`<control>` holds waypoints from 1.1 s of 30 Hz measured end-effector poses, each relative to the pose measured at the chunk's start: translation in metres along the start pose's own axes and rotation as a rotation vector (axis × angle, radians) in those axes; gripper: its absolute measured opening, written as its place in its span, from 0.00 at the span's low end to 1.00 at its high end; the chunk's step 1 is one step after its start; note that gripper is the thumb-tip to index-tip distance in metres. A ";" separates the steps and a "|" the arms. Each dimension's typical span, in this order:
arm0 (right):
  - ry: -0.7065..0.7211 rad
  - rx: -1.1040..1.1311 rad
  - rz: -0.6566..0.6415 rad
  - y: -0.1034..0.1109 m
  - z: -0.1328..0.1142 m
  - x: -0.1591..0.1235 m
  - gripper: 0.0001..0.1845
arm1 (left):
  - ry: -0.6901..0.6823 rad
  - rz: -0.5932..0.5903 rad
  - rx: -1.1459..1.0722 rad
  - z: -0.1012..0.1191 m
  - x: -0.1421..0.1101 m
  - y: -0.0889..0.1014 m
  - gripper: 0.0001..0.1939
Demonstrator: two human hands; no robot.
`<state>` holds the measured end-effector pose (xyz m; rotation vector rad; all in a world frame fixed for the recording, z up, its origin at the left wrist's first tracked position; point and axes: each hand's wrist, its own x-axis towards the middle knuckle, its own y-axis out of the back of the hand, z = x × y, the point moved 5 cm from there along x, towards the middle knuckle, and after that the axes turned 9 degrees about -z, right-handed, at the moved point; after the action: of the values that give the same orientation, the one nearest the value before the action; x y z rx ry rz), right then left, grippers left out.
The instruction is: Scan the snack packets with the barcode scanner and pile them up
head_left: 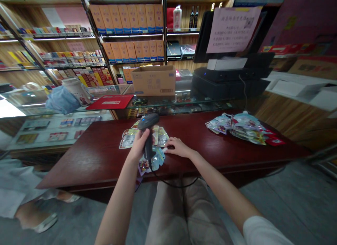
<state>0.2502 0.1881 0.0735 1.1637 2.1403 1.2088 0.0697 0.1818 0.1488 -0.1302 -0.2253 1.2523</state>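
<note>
Trailing its cable (173, 186), the scanner (149, 143) is grasped by the left hand (139, 143) above packets (158, 158) on the table (86, 153); whether one is pinched by the curled right hand (179, 147) cannot be told.

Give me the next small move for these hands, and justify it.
Probably tilt the scanner toward the blue packet: the left hand grips the scanner close by, and the right hand has its fingers at that packet's edge.
</note>
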 end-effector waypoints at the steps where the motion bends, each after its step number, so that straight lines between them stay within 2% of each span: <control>1: 0.002 0.012 0.016 -0.001 0.002 -0.001 0.11 | -0.004 0.026 -0.005 -0.002 -0.009 0.005 0.30; 5: -0.002 0.044 0.074 -0.005 0.008 -0.002 0.12 | -0.011 0.100 -0.050 -0.015 -0.045 0.017 0.27; 10: 0.032 0.079 0.117 -0.006 0.011 -0.001 0.13 | -0.010 0.152 -0.141 -0.033 -0.072 0.017 0.28; 18: 0.068 0.193 0.171 -0.005 0.018 0.001 0.16 | -0.023 0.132 -0.168 -0.053 -0.076 0.008 0.27; 26: 0.050 0.387 0.218 0.001 0.022 -0.001 0.16 | -0.096 0.201 -0.221 -0.060 -0.092 0.017 0.28; 33: -0.024 0.633 0.341 0.006 0.033 -0.003 0.15 | -0.090 0.236 -0.187 -0.057 -0.100 0.025 0.28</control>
<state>0.2774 0.2035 0.0608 1.8492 2.4539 0.6228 0.0306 0.0956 0.0781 -0.2675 -0.4146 1.4722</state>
